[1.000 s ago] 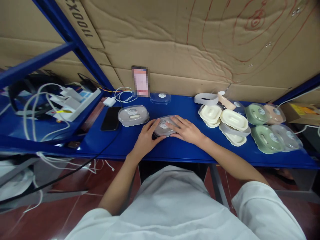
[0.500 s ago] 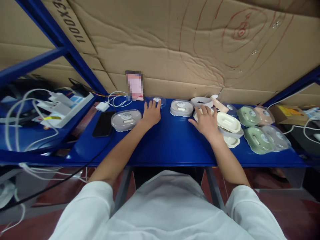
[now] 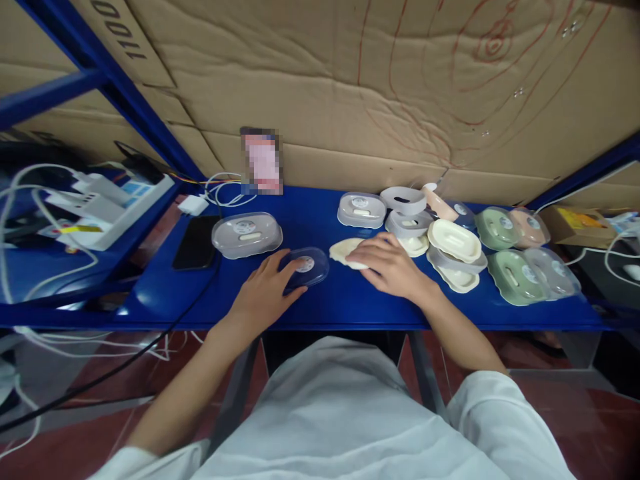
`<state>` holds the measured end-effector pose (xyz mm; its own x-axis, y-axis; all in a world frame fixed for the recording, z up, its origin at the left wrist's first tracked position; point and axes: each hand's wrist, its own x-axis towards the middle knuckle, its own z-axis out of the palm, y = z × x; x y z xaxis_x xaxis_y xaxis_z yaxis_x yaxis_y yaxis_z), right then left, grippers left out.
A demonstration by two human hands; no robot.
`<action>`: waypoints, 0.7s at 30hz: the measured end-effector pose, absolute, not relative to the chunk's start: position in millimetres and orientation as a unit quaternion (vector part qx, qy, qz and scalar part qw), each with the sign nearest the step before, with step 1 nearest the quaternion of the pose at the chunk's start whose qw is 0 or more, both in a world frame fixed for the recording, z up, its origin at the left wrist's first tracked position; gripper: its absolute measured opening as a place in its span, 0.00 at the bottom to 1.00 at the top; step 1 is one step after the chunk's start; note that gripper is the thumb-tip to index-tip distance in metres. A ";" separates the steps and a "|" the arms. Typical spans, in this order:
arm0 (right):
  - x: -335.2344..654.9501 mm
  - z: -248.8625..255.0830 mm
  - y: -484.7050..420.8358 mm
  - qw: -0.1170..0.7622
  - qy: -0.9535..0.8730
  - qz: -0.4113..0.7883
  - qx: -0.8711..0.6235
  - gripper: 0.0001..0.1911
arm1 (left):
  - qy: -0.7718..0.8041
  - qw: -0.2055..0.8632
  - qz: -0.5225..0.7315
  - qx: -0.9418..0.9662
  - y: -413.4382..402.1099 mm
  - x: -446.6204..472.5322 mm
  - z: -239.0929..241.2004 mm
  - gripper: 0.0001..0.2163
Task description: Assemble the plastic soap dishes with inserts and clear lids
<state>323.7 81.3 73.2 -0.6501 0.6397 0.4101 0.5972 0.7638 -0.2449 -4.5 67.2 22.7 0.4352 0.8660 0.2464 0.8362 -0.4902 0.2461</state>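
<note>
Cardboard wall (image 3: 350,87) runs behind the whole scene, w/ red pen lines on it; blue shelf posts (image 3: 115,87) slant in at left & right. Blue counter (image 3: 350,307) spans the view, front edge just past the person's chest, red tile floor (image 3: 75,427) below. Left side is a lower shelf w/ a power strip (image 3: 107,210) & white cables; black phone (image 3: 195,241) lies flat near the counter's left end. Right third is crowded: stacked cream, green, pink & clear soap boxes (image 3: 500,257), reaching almost to the front edge. A closed grey box (image 3: 247,234) sits left of centre, another grey box (image 3: 361,209) at the back. Open room: bare blue strip along the front edge & the gap at the back btwn the two grey boxes. Left hand (image 3: 265,293) lies flat, fingers spread over the near edge of a clear lid (image 3: 304,267), resting on it, not gripping. Right hand (image 3: 390,267) is palm-down, fingers loosely curved, pressing on a cream tray (image 3: 341,252). Lid & tray sit just beside each other at centre, near the front.
</note>
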 end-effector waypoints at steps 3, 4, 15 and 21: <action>325.1 50.8 80.0 0.236 -0.915 0.097 -0.311 0.18 | 0.548 0.017 0.252 0.798 35.3 -22.0 17.8 0.20; 327.4 45.3 80.3 0.230 -0.914 0.116 -0.312 0.16 | 0.551 0.019 0.275 0.788 28.9 -24.7 18.3 0.20; 331.9 28.4 83.5 0.290 -0.849 0.126 -0.424 0.23 | 0.414 0.085 0.358 0.833 96.6 28.8 36.0 0.16; 335.3 33.3 84.1 0.237 -0.882 0.131 -0.384 0.29 | 0.315 0.079 0.229 0.917 128.0 59.1 21.6 0.17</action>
<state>335.3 84.1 33.3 -0.5918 0.7407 0.3179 0.6166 0.6701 -0.4133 59.1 128.0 21.6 0.6961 0.6148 0.3707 0.5420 -0.7887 0.2902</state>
